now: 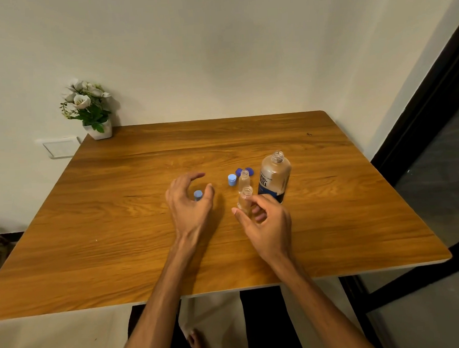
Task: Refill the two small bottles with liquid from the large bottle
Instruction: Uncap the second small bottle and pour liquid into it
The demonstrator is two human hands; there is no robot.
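Observation:
A large clear bottle (274, 177) with a dark blue label stands uncapped on the wooden table (119, 234), right of centre. Two small clear bottles stand uncapped just left of it: the far one (243, 179) is free, and my right hand (266, 222) has its fingers around the near one (244, 199). My left hand (189, 200) curls over a light blue cap (198, 195) on the table, thumb and fingers apart around it; whether they touch it is unclear. A second light blue cap (232, 180) stands near the far small bottle. A dark blue cap (245, 171) lies behind it.
A small white pot of white flowers (91, 109) stands at the table's back left corner against the wall. A dark door frame (434, 107) runs down the right. The table's front edge is close to my body.

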